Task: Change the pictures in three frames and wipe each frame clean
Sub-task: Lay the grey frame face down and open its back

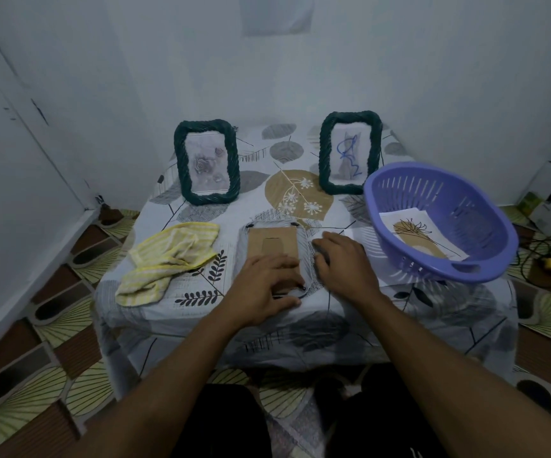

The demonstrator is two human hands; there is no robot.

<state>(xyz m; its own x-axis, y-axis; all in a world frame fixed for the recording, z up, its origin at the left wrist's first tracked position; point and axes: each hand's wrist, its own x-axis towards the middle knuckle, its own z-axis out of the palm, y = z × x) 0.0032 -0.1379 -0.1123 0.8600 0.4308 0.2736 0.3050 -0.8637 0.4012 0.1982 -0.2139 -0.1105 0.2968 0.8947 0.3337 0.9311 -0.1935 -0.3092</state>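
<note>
A picture frame [272, 241] lies face down at the table's front middle, its brown cardboard back up. My left hand [264, 287] rests flat on the lower part of that back, fingers near a small black clip at the lower right corner. My right hand [345, 261] touches the frame's right edge with curled fingers. Two dark green rope frames stand at the back: the left frame [206, 161] holds a rose picture, the right frame [350, 152] a picture with a blue scribble. A yellow striped cloth [168, 256] lies crumpled at the left.
A purple plastic basket [441, 223] sits at the table's right, with a printed picture [421, 238] of a plant inside. The table is small, covered by a leaf-patterned cloth [297, 193]. White walls close in at the left and back. Boxes and cables lie on the floor at the right.
</note>
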